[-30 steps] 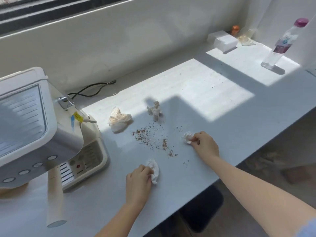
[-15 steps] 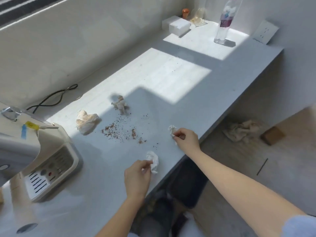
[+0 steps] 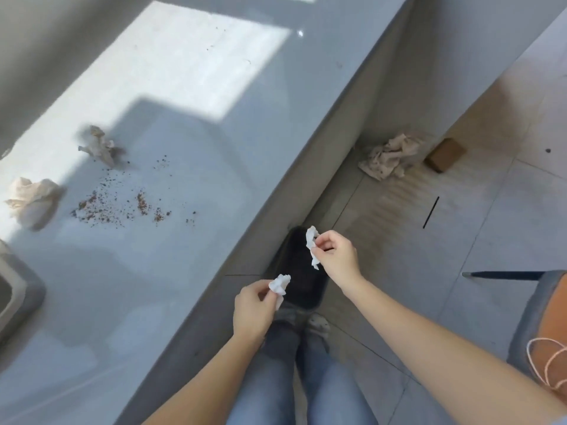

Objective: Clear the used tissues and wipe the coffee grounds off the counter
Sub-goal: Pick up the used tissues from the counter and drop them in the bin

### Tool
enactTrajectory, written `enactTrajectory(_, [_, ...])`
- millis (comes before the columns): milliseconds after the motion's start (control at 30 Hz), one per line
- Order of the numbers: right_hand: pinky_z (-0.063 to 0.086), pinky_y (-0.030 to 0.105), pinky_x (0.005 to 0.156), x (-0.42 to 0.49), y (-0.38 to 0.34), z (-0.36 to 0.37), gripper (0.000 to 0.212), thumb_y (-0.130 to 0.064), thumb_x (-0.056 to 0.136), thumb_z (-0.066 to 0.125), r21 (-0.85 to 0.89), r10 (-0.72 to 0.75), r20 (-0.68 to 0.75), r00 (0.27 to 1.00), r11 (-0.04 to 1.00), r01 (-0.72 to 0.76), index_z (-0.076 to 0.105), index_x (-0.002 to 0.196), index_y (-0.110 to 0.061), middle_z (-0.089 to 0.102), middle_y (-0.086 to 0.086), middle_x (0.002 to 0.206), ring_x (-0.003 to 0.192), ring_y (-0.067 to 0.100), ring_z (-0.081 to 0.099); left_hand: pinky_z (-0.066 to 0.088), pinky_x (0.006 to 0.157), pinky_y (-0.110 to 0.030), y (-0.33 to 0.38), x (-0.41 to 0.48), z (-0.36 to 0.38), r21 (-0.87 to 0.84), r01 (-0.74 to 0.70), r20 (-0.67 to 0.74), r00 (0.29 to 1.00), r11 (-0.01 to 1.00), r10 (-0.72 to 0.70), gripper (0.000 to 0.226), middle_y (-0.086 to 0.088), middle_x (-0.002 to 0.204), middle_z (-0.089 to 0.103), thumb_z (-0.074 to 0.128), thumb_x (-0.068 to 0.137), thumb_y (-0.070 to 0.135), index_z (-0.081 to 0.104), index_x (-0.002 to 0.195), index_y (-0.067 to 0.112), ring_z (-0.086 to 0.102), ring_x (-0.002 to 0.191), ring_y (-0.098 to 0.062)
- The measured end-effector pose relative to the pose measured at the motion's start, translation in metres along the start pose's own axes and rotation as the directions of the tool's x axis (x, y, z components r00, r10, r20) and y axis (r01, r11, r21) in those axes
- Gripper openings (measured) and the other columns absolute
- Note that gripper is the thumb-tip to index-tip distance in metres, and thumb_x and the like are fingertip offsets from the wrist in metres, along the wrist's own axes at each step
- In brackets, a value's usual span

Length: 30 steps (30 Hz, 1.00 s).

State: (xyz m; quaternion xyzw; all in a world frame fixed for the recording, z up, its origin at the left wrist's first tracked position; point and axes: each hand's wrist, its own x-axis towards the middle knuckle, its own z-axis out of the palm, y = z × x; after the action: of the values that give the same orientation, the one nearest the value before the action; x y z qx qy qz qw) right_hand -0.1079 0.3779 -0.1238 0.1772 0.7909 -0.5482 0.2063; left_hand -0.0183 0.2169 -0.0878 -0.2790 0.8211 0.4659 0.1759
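My left hand [image 3: 253,308] pinches a small crumpled white tissue [image 3: 279,284] past the counter's front edge. My right hand [image 3: 336,256] holds another white tissue [image 3: 312,245] directly over a black bin [image 3: 302,280] on the floor under the counter edge. On the grey counter [image 3: 184,133], two stained used tissues remain: one [image 3: 32,199] at the far left, one [image 3: 99,145] further back. Brown coffee grounds [image 3: 122,204] lie scattered between them and the counter's front.
The corner of a coffee machine base [image 3: 18,292] shows at the left edge. On the tiled floor lie a crumpled stained cloth [image 3: 388,156] and a small brown box [image 3: 445,154]. A chair [image 3: 540,326] with an orange seat stands at the right. My legs in jeans are below.
Both hands lifted their tissues off the counter and moved them over its front edge to above the black bin. My view swung down and right, away from the coffee machine.
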Motion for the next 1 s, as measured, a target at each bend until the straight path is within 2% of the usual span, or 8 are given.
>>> enactTrajectory(100, [0.05,0.034,0.062,0.005,0.045,0.01,0.008,-0.016,0.08,0.067,0.026,0.115,-0.022,0.993,0.993,-0.114,0.061,0.077,-0.021,0.064,-0.008,0.068,0.06,0.007,0.059,0.033,0.048,-0.008,-0.016,0.021,0.024,-0.024,0.145,0.055,0.988,0.989,-0.144,0.046,0.011,0.042,0.042,0.056,0.082,0.044,0.049,0.041,0.025,0.037,0.043,-0.003])
enactTrajectory(233, [0.056,0.049,0.07,0.02,0.099,0.031,0.019,-0.009,0.082,0.061,0.099,0.239,-0.058,0.969,0.967,-0.233,0.055,0.07,-0.022,0.063,0.002,0.069,0.066,0.025,0.061,0.035,0.055,-0.02,-0.047,0.059,0.058,0.041,0.224,0.109,0.968,0.974,-0.227,0.035,0.012,0.049,0.047,0.052,0.086,0.035,0.053,0.066,0.007,0.046,0.052,-0.002])
enactTrajectory(367, [0.055,0.05,0.07,0.042,0.134,0.049,0.026,-0.004,0.083,0.056,0.086,0.317,-0.08,0.945,0.947,-0.31,0.05,0.068,-0.024,0.061,0.005,0.072,0.07,0.031,0.061,0.039,0.062,-0.024,-0.071,0.086,0.082,0.034,0.267,0.103,0.957,0.963,-0.27,0.033,0.003,0.067,0.058,0.048,0.09,0.031,0.057,0.071,0.006,0.054,0.071,-0.015])
enactTrajectory(467, [0.053,0.041,0.066,0.056,0.143,0.057,0.029,-0.005,0.087,0.05,0.108,0.371,-0.097,0.923,0.926,-0.361,0.051,0.074,-0.03,0.062,-0.001,0.076,0.072,0.029,0.067,0.046,0.079,-0.029,-0.08,0.103,0.089,0.11,0.234,0.226,0.941,0.966,-0.253,0.026,0.002,0.103,0.068,0.042,0.096,0.034,0.061,0.108,0.02,0.06,0.097,-0.019])
enactTrajectory(533, [0.051,0.042,0.073,0.062,0.145,0.06,0.024,-0.007,0.089,0.045,0.109,0.402,-0.081,0.912,0.913,-0.393,0.056,0.091,-0.027,0.063,-0.001,0.088,0.083,0.031,0.067,0.034,0.107,-0.036,-0.084,0.11,0.087,0.172,0.256,0.345,0.889,0.951,-0.302,0.046,-0.002,0.142,0.048,0.037,0.098,0.04,0.037,0.141,0.024,0.045,0.129,-0.021])
enactTrajectory(633, [0.05,0.044,0.086,0.061,0.145,0.059,0.027,-0.009,0.093,0.041,0.065,0.413,-0.057,0.909,0.91,-0.409,0.057,0.113,-0.016,0.062,0.008,0.109,0.095,0.035,0.064,0.019,0.114,-0.036,-0.081,0.112,0.08,0.209,0.281,0.408,0.845,0.937,-0.345,0.059,0.002,0.156,0.025,0.03,0.097,0.047,0.012,0.15,0.027,0.025,0.142,-0.02])
enactTrajectory(800, [0.045,0.034,0.091,0.055,0.117,0.052,0.028,-0.012,0.096,0.041,0.03,0.345,-0.124,0.93,0.939,-0.344,0.056,0.121,-0.011,0.062,0.011,0.119,0.108,0.03,0.058,0.018,0.113,-0.033,-0.057,0.105,0.066,0.108,0.22,0.443,0.863,0.97,-0.245,0.06,0.003,0.158,0.017,0.03,0.098,0.045,0.005,0.15,0.029,0.022,0.143,-0.018])
enactTrajectory(1000, [0.032,0.036,0.11,0.048,0.045,0.039,0.04,-0.018,0.097,0.042,-0.078,0.073,-0.18,0.981,0.993,-0.088,0.044,0.137,-0.018,0.047,0.004,0.143,0.133,0.021,0.04,0.008,0.12,-0.034,0.0,0.085,0.051,0.087,-0.108,0.349,0.934,0.99,0.072,0.059,0.004,0.16,0.006,0.029,0.099,0.041,0.003,0.15,0.023,0.006,0.146,-0.011])
